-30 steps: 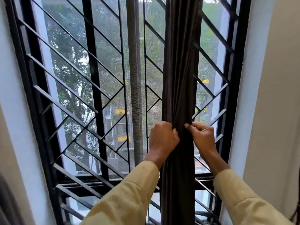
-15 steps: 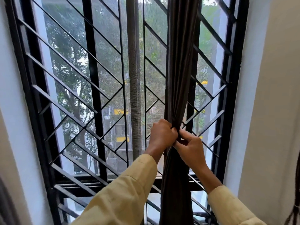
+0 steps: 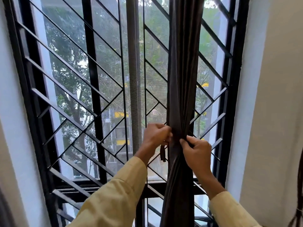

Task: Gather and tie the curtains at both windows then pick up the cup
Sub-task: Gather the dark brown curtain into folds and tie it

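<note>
- One dark curtain (image 3: 182,79), gathered, hangs before black window grille (image 3: 91,79).
- Left hand (image 3: 156,136) pinches strap (image 3: 162,154), end dangling.
- Right hand (image 3: 197,151) pinches curtain's bunched folds.

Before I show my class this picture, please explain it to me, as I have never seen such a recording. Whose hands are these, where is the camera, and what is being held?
There is no machine here. These are a person's two bare hands, filmed by one camera worn on the head, looking forward and down. No table shows; the person faces a window with a black grille. A dark curtain hangs gathered into a bunch. The left hand grips a short tie band, whose end dangles beneath it. The right hand pinches the curtain at the cinched spot.
</note>
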